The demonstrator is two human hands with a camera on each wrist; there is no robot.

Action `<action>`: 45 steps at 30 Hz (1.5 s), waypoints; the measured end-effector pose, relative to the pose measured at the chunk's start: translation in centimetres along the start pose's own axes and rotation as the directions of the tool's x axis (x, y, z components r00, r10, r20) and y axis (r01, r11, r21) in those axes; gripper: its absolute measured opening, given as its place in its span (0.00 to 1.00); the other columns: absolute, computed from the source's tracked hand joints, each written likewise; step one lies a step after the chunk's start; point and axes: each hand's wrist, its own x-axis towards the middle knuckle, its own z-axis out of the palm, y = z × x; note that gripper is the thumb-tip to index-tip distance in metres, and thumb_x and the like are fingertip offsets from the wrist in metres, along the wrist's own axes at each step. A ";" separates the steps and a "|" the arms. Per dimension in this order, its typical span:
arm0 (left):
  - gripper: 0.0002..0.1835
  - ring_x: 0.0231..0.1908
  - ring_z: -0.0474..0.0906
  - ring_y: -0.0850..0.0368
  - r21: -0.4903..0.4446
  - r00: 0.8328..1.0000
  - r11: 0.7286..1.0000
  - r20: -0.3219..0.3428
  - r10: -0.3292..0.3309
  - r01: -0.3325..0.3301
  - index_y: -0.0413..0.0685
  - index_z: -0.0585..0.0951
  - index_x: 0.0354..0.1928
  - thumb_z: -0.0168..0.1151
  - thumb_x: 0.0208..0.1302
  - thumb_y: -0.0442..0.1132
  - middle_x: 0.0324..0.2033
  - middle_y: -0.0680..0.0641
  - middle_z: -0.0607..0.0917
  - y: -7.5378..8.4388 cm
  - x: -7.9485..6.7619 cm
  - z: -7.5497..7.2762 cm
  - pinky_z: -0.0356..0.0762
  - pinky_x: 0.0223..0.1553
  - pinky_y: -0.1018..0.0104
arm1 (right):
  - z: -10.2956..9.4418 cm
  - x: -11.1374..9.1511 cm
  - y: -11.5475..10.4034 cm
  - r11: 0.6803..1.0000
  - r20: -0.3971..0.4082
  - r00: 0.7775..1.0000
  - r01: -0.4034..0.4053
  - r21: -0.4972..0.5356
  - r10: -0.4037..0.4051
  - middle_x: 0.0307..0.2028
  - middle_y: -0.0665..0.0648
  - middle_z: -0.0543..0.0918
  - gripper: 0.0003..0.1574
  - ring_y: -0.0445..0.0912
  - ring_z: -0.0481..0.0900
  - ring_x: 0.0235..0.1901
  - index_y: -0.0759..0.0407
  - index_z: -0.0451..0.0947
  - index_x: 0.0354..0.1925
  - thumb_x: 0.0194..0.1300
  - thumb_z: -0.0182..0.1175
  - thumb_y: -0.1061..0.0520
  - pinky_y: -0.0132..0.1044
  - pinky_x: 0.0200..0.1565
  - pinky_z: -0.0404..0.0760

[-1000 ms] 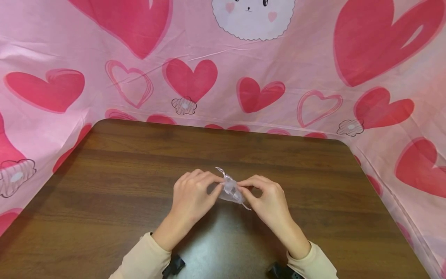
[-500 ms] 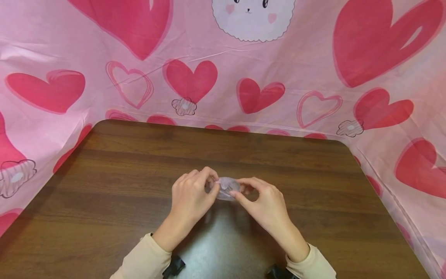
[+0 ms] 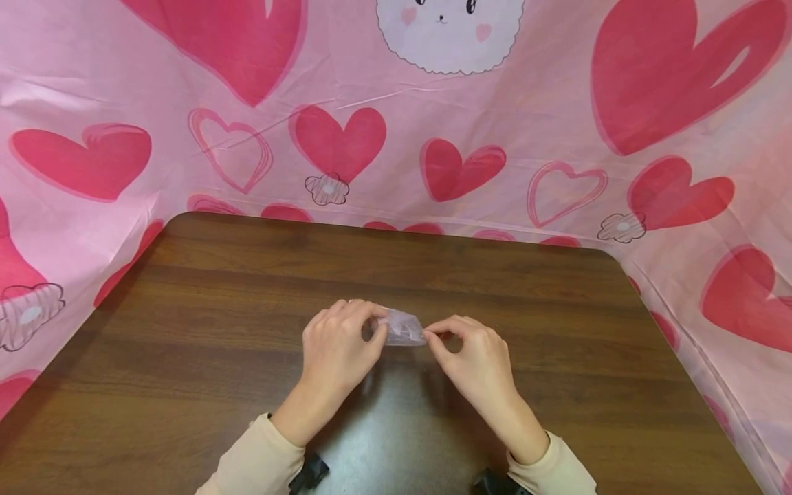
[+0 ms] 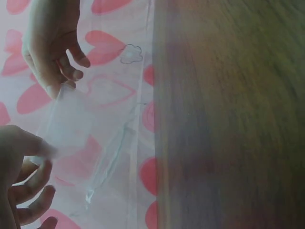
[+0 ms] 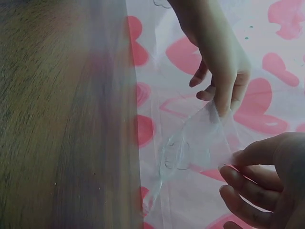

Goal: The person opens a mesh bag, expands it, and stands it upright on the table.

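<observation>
A small sheer whitish drawstring pouch [image 3: 405,330] is stretched between my two hands, above the table. My left hand [image 3: 337,350] pinches its left side between thumb and forefinger. On the right, my right hand [image 3: 479,361] pinches the opposite corner with thumb and index fingertips. In the left wrist view the see-through pouch [image 4: 71,124] hangs from both hands, and a shiny strip runs along its lower part. From the right wrist, the pouch [image 5: 202,138] looks thin and creased. Whether anything lies inside cannot be told.
A dark brown wooden table [image 3: 247,289] lies below the hands. Pink cloth [image 3: 402,89] printed with red hearts hangs along its back and sides. Black wrist straps [image 3: 309,473] show under the beige sleeves [image 3: 256,457].
One second ago the pouch was bunched, with its strings sticking out. Now it is spread flatter. My right fingers have shifted to its right corner, while both arms stay almost in place.
</observation>
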 end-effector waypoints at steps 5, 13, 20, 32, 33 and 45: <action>0.07 0.27 0.78 0.55 0.005 1.000 1.000 0.022 -0.014 0.014 0.55 0.85 0.27 0.77 0.47 0.40 0.28 0.56 0.83 0.0 0.1 -0.1 0.74 0.23 0.61 | 0.0 0.0 0.0 1.000 -0.012 1.000 -0.014 0.002 0.014 0.26 0.40 0.83 0.08 0.37 0.81 0.27 0.47 0.87 0.29 0.52 0.76 0.60 0.38 0.26 0.74; 0.08 0.18 0.73 0.58 -0.027 0.999 0.999 0.037 -0.038 0.039 0.58 0.83 0.28 0.75 0.50 0.40 0.17 0.58 0.79 0.4 -0.1 0.0 0.69 0.20 0.63 | 0.0 0.0 -0.1 1.000 -0.024 1.000 -0.011 0.020 0.012 0.27 0.41 0.82 0.10 0.39 0.79 0.27 0.49 0.88 0.37 0.53 0.76 0.58 0.36 0.24 0.71; 0.10 0.18 0.73 0.58 -0.006 0.998 0.999 0.045 -0.051 0.051 0.57 0.84 0.34 0.73 0.50 0.38 0.19 0.59 0.81 0.4 -0.2 -0.1 0.69 0.21 0.63 | 0.1 0.0 0.1 1.000 -0.042 0.999 0.014 -0.009 -0.015 0.30 0.44 0.86 0.07 0.42 0.85 0.32 0.51 0.89 0.33 0.54 0.75 0.59 0.41 0.29 0.78; 0.10 0.31 0.81 0.54 0.038 0.981 0.993 0.153 -0.115 0.111 0.60 0.86 0.38 0.70 0.52 0.40 0.31 0.58 0.82 0.3 -0.1 -0.1 0.76 0.27 0.57 | 0.0 0.0 0.1 1.000 -0.072 0.997 0.020 -0.015 -0.021 0.27 0.46 0.86 0.10 0.44 0.84 0.28 0.51 0.86 0.29 0.48 0.77 0.61 0.40 0.26 0.77; 0.12 0.32 0.81 0.54 0.025 0.981 0.995 0.166 -0.102 0.099 0.60 0.86 0.39 0.72 0.51 0.40 0.33 0.58 0.82 0.3 -0.2 0.0 0.76 0.27 0.57 | 0.0 0.0 0.1 1.000 -0.073 0.997 0.016 -0.017 -0.017 0.27 0.46 0.86 0.10 0.44 0.84 0.27 0.51 0.86 0.29 0.48 0.77 0.61 0.40 0.25 0.76; 0.13 0.24 0.71 0.66 -0.027 0.965 0.997 0.251 0.079 -0.075 0.60 0.87 0.38 0.75 0.51 0.53 0.25 0.63 0.81 0.6 -0.3 0.1 0.70 0.24 0.68 | 0.1 0.1 0.5 0.994 -0.116 0.990 0.064 -0.089 -0.074 0.25 0.46 0.82 0.12 0.40 0.79 0.26 0.50 0.87 0.31 0.49 0.78 0.62 0.39 0.26 0.75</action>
